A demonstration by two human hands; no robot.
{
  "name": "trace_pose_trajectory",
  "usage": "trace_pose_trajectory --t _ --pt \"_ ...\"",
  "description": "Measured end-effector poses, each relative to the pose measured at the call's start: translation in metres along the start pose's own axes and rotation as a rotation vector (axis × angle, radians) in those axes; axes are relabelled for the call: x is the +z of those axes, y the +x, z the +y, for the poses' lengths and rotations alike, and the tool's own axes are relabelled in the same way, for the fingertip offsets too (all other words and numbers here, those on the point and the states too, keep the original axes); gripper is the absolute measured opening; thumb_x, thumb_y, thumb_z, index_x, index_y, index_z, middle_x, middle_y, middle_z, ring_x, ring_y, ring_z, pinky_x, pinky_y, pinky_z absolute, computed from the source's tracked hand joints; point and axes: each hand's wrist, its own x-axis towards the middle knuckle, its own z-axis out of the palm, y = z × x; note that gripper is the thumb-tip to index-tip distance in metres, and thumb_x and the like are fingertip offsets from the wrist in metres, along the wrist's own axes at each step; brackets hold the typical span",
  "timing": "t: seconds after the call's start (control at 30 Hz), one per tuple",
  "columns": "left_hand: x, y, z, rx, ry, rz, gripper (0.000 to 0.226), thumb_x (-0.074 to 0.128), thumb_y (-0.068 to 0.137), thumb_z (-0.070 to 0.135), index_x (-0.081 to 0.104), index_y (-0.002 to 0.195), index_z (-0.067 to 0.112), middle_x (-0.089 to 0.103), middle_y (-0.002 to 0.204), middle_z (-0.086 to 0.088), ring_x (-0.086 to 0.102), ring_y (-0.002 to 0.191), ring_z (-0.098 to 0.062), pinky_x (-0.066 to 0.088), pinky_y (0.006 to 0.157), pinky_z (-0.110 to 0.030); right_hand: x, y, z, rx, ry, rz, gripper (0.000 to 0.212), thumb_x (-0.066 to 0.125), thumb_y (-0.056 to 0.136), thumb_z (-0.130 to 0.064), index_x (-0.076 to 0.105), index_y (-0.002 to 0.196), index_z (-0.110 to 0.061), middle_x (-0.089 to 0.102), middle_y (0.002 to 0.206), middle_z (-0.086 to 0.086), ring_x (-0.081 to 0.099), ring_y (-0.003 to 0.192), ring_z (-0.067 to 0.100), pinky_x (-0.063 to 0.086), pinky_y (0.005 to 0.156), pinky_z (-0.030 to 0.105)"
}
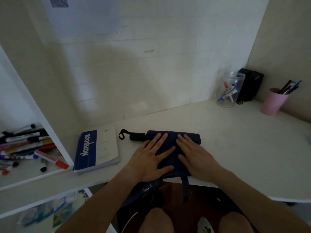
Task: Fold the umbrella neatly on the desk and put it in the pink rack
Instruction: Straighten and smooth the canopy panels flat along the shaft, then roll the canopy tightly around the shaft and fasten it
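Note:
A dark blue folding umbrella point(170, 145) lies across the white desk point(235, 140) near its front edge. Its black handle point(137, 136) with a wrist loop points left. Part of the blue fabric and a strap hang over the desk edge. My left hand point(149, 158) lies flat on the left part of the fabric, fingers spread. My right hand point(193, 156) presses flat on the right part. Neither hand grips anything. A pink cup point(272, 103) with pens in it stands at the far right of the desk.
A blue and white notebook point(96, 151) lies left of the umbrella. A clear jar of markers point(229, 90) and a black object point(250, 84) stand in the back right corner. A shelf at left holds several markers point(28, 148). My knees are below the desk.

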Motion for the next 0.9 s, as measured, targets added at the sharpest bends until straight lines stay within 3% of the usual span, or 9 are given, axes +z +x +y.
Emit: trace_pose_trajectory --t 0.1,0.27,0.43,0.5,0.57,0.6,0.67,0.77,0.9 --pt "0.004 -0.008 -0.003 0.004 -0.022 0.003 0.078 0.01 0.094 0.08 -0.009 0.159 0.04 -0.029 0.166 0.005 -0.03 0.151 -0.013 0.0 0.127 -0.045 0.019 -0.01 0.02 0.008 -0.096 -0.066 0.079 -0.014 0.09 -0.066 -0.01 0.157 -0.025 -0.023 0.164 -0.008 -0.023 0.151 0.008 -0.001 0.127 0.033" --pt "0.003 -0.021 -0.011 -0.018 -0.041 -0.012 0.1 0.013 0.089 0.087 -0.009 0.161 0.021 -0.023 0.167 0.007 -0.024 0.152 -0.008 0.003 0.128 -0.042 0.016 -0.017 0.022 -0.001 -0.119 -0.086 0.072 0.005 0.097 -0.066 -0.016 0.156 -0.03 -0.032 0.16 -0.013 -0.031 0.147 0.003 -0.011 0.123 0.029" --pt "-0.002 -0.033 -0.016 -0.093 -0.06 -0.099 0.1 0.01 0.088 0.087 -0.008 0.161 0.022 -0.02 0.167 0.009 -0.017 0.154 -0.007 0.001 0.127 -0.042 0.014 -0.016 0.024 0.006 -0.127 -0.122 0.074 0.004 0.095 -0.07 -0.017 0.155 -0.033 -0.032 0.16 -0.014 -0.031 0.147 0.004 -0.01 0.125 0.031" --pt "-0.013 -0.026 -0.007 -0.137 -0.065 -0.064 0.094 0.007 0.093 0.081 0.013 0.162 0.018 -0.002 0.17 0.003 0.0 0.156 -0.011 0.003 0.128 -0.04 0.014 -0.015 0.022 0.009 -0.134 -0.12 0.076 0.0 0.092 -0.072 -0.016 0.155 -0.033 -0.03 0.161 -0.013 -0.029 0.148 0.005 -0.007 0.126 0.033" --pt "-0.022 -0.012 0.008 -0.114 -0.039 0.152 0.079 0.014 0.102 0.066 0.046 0.15 0.013 0.037 0.161 -0.005 0.034 0.148 -0.017 0.013 0.127 -0.037 0.014 -0.015 0.021 0.021 -0.145 -0.132 0.077 -0.002 0.09 -0.072 -0.015 0.155 -0.033 -0.029 0.161 -0.012 -0.029 0.148 0.007 -0.005 0.127 0.035" --pt "-0.023 -0.006 0.016 -0.071 -0.044 0.218 0.069 0.019 0.105 0.058 0.051 0.147 0.013 0.045 0.157 -0.006 0.04 0.145 -0.018 0.018 0.126 -0.037 0.012 -0.014 0.021 0.027 -0.15 -0.14 0.078 -0.002 0.09 -0.072 -0.015 0.155 -0.032 -0.029 0.162 -0.012 -0.028 0.149 0.007 -0.003 0.127 0.036" --pt "-0.013 -0.001 0.027 0.031 -0.093 0.18 0.062 0.022 0.107 0.05 0.034 0.157 0.015 0.027 0.166 -0.004 0.023 0.153 -0.017 0.019 0.127 -0.038 0.008 -0.013 0.02 0.028 -0.152 -0.145 0.08 -0.004 0.088 -0.073 -0.015 0.155 -0.032 -0.029 0.162 -0.01 -0.028 0.149 0.008 -0.002 0.127 0.037" --pt "0.004 -0.005 0.025 0.007 -0.189 -0.019 0.068 0.019 0.105 0.058 0.006 0.162 0.023 -0.008 0.17 0.008 -0.008 0.155 -0.007 0.01 0.128 -0.037 0.002 -0.016 0.013 0.001 -0.174 -0.152 0.085 -0.008 0.086 -0.074 -0.01 0.155 -0.025 -0.027 0.161 -0.006 -0.023 0.151 0.012 -0.008 0.126 0.036" --pt "0.0 -0.001 0.019 0.02 -0.222 -0.085 0.073 0.026 0.101 0.065 0.006 0.162 0.03 -0.009 0.169 0.012 -0.006 0.155 -0.004 0.012 0.127 -0.034 -0.001 -0.029 0.002 -0.036 -0.045 -0.24 0.082 0.008 0.094 -0.068 0.001 0.159 -0.019 -0.011 0.163 -0.01 -0.005 0.154 0.008 -0.005 0.121 0.023"
